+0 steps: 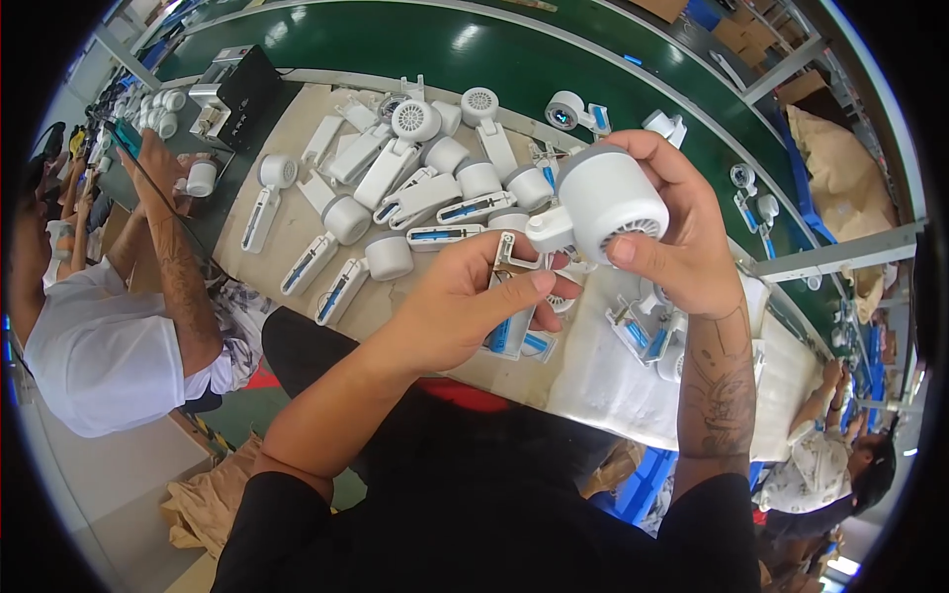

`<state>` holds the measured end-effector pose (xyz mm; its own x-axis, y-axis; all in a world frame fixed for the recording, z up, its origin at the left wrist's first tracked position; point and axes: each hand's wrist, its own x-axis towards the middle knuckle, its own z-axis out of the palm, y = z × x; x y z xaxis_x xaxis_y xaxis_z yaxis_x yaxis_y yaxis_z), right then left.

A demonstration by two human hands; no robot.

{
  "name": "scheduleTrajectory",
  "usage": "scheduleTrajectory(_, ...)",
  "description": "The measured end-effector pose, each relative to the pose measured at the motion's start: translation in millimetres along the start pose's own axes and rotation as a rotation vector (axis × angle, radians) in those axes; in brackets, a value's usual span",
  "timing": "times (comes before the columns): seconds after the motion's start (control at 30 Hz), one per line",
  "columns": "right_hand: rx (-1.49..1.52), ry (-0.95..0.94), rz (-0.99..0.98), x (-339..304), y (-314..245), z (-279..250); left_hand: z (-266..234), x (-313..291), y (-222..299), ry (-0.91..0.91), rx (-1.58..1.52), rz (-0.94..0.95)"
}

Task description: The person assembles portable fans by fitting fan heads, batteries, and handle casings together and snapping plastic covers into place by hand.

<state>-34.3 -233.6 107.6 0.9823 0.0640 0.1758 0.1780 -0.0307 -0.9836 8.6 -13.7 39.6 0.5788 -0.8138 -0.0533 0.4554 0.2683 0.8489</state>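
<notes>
My right hand (687,232) is closed around a round white fan head (605,193) with a grey rim, its thumb over the slotted grille. Between the fingers of my left hand (465,301) is a white handle shell (512,259) with a hinge bracket at its top. A blue battery (500,334) shows in the shell below my fingers. A short white neck (550,229) at the head's side comes close to the bracket; whether they are joined I cannot tell. Under my right wrist lie more opened handles with blue batteries (638,334).
Several white handheld fans (390,170) are heaped on the beige mat (272,138). A black and silver machine (232,99) stands at the far left. Beyond the mat runs a green conveyor (395,49) with fan parts (563,111). At left, a co-worker's arms (163,217) reach over the bench.
</notes>
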Motion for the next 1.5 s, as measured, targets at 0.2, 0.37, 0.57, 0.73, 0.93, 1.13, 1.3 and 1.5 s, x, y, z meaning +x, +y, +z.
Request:
scheduleTrajectory(0.2,-0.019,-0.044,0.004,-1.8,1.5,3.3,2.3,-6.3,10.4,0.064,0.001,-0.052)
scheduleTrajectory(0.37,-0.147,-0.024,0.124,-2.9,-10.9,2.1,5.4,-3.8,6.6,0.087,-0.015,-0.079)
scheduleTrajectory(0.57,-0.253,-0.486,0.344,23.5,-21.8,-8.1,15.1,-13.3,1.4,-0.015,0.109,-0.124)
scheduleTrajectory(0.73,-0.391,-0.532,0.478,31.1,-20.3,-11.0,15.4,-11.7,-1.7,-0.035,0.129,-0.13)
scheduleTrajectory(0.93,-0.526,-0.249,0.149,14.6,-2.0,-46.2,-1.0,-15.3,-11.2,0.072,0.226,-0.054)
scheduleTrajectory(1.13,-0.997,0.307,0.229,-61.4,10.6,-169.3,-42.6,-47.8,-10.5,0.24,0.395,0.021)
scheduleTrajectory(1.3,-1.043,0.269,0.452,-108.4,50.3,-172.8,-62.2,-72.9,-16.9,0.381,0.312,-0.118)
scheduleTrajectory(1.5,-1.261,0.147,-0.09,-59.3,105.6,-89.7,-51.4,-67.4,-46.9,0.445,0.136,-0.217)
